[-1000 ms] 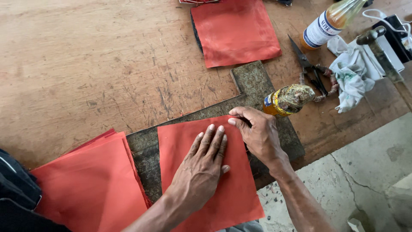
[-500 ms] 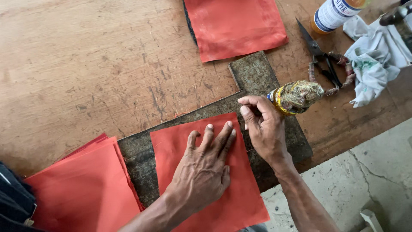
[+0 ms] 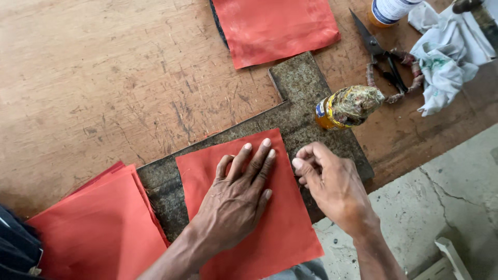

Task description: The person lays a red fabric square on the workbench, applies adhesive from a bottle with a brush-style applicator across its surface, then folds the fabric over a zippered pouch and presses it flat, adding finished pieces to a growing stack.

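- Here, the left hand (image 3: pixel 236 199) lies flat, fingers spread, pressing on a red paper sheet (image 3: pixel 249 207); it grips nothing.
- The right hand (image 3: pixel 332 184) is loosely curled at the sheet's right edge, fingertips pinched together; whether they grasp the edge cannot be told.
- The sheet rests on a dark worn cutting mat (image 3: pixel 301 98), its long axis running from the table's near edge up and slightly left.
- Just beyond the right hand stands a glue-crusted bottle (image 3: pixel 345 106).
- Farther off lie scissors (image 3: pixel 386 57), a white rag (image 3: pixel 446 57), and red sheet stacks (image 3: pixel 98 228).
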